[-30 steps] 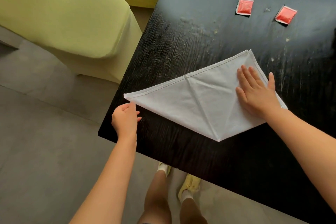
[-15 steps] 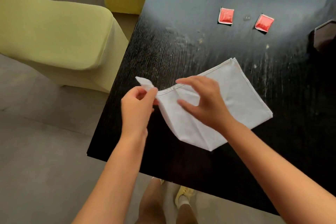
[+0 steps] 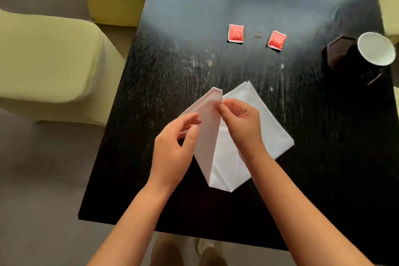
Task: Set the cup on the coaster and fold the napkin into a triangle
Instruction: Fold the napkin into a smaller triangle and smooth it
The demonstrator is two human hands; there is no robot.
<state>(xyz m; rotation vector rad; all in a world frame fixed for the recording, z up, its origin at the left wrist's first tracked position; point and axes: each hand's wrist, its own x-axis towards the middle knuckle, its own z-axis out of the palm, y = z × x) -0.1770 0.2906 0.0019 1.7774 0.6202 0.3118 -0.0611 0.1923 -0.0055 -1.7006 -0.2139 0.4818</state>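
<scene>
Napkin (image 3: 228, 153) flap pinched by both grips, left (image 3: 172, 147) and right (image 3: 241, 123); sachets (image 3: 236, 33) beyond, cup (image 3: 375, 52) on coaster (image 3: 336, 54) far right.

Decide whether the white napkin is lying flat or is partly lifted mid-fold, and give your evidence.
Partly lifted, mid-fold. The napkin's left flap stands up off the table, pinched between the left hand and right hand, while its right part lies flat.

Single view, head-worn, wide-angle. Looks forward and steeply down from above the near edge of the dark surface (image 3: 151, 93). Close range: both forearms enter from the bottom of frame, left hand (image 3: 172, 147) and right hand (image 3: 244, 125) near centre. Floor and yellow-green chairs (image 3: 47, 67) fill the left side; the person's feet show at bottom edge. Edges bend from lens distortion.
</scene>
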